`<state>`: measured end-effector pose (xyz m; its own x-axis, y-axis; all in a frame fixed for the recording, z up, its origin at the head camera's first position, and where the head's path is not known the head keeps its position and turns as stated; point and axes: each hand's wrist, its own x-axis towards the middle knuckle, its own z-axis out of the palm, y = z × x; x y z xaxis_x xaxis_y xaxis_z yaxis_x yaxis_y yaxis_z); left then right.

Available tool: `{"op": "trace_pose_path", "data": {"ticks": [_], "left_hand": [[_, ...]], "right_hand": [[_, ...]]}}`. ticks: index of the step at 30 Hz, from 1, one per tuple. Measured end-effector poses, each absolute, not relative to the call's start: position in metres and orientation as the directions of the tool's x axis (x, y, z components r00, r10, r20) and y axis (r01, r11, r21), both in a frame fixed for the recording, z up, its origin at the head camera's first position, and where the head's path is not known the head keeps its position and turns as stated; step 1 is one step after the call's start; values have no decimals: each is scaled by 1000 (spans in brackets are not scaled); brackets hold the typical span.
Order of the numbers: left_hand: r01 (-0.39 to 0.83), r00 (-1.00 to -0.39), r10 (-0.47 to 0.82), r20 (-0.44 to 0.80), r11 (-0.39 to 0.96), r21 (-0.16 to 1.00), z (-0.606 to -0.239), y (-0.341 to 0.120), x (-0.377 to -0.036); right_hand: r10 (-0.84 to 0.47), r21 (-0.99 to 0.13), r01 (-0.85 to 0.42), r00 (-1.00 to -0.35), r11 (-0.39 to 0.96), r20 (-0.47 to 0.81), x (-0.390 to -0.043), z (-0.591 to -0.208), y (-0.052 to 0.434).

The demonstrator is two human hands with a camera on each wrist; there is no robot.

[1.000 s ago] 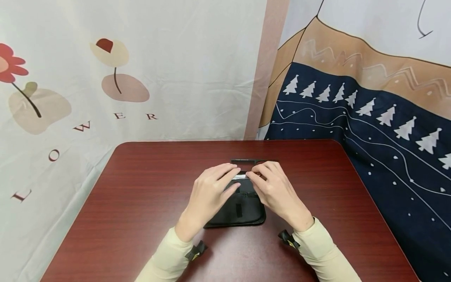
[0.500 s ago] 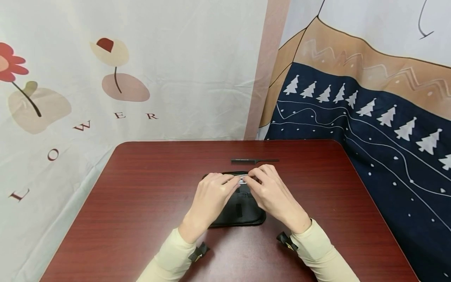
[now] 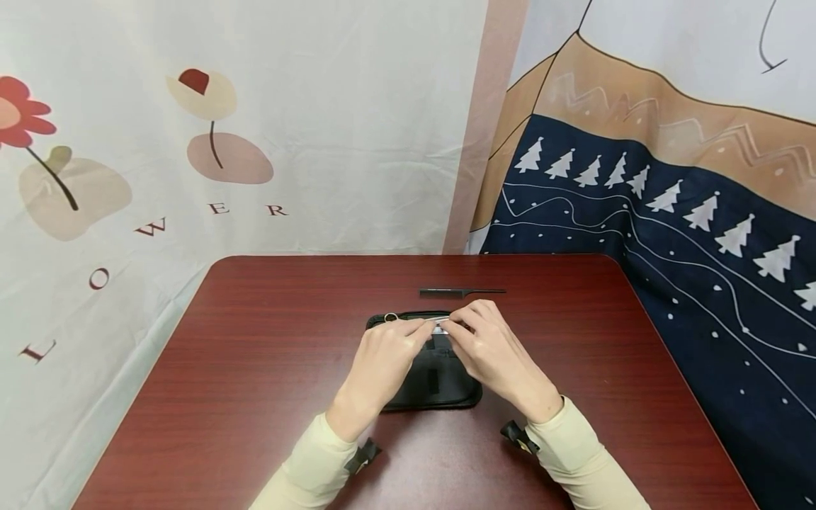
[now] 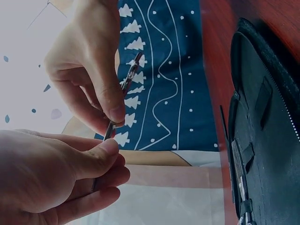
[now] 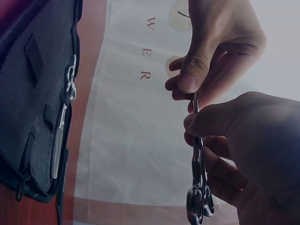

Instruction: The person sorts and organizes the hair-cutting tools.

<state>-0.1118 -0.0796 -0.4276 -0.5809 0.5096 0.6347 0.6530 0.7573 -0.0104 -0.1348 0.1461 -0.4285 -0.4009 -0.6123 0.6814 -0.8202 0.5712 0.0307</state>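
Over the far end of an open black zip case (image 3: 440,386), both hands hold one slim pair of silver scissors (image 3: 440,324). My left hand (image 3: 422,328) pinches the blade end (image 5: 195,101) between thumb and forefinger. My right hand (image 3: 456,330) grips the handle end, its finger rings (image 5: 199,206) showing below the palm. The scissors (image 4: 127,86) hang clear of the case (image 4: 267,140), which lies flat on the dark red table (image 3: 255,368). Inside the case (image 5: 37,93), a second silver tool (image 5: 58,140) sits under elastic loops. A metal ring (image 3: 390,316) shows at its far left corner.
A thin black tail comb (image 3: 460,291) lies on the table just beyond the case. Printed cloth hangs behind the table, with flowers on the left (image 3: 210,142) and navy with white trees on the right (image 3: 701,234). The table's right edge (image 3: 676,354) meets the navy cloth.
Both hands have drawn a little toward me and closed on the scissors. The left fingers went from lying flat to pinching. The case's far left corner and its ring have come into view.
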Motion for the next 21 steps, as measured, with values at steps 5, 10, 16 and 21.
{"op": "trace_pose_path", "data": {"ticks": [5,10,16,21], "left_hand": [[650,-587,517,622,759,-17,-427,-80,-112],[647,-588,517,623,762,-21,-427,-80,-113],[646,-582,517,627,762,-28,-428,-80,-114],[651,-577,511,636,759,-19,-428,-81,-114]], "right_hand": [[-611,13,-820,-415,572,674,-135,-428,147],[-610,11,-824,-410,566,678,-136,-428,147],[-609,16,-832,-393,555,689,-136,-429,146],[-611,14,-827,-404,563,681,-135,-428,147]]}}
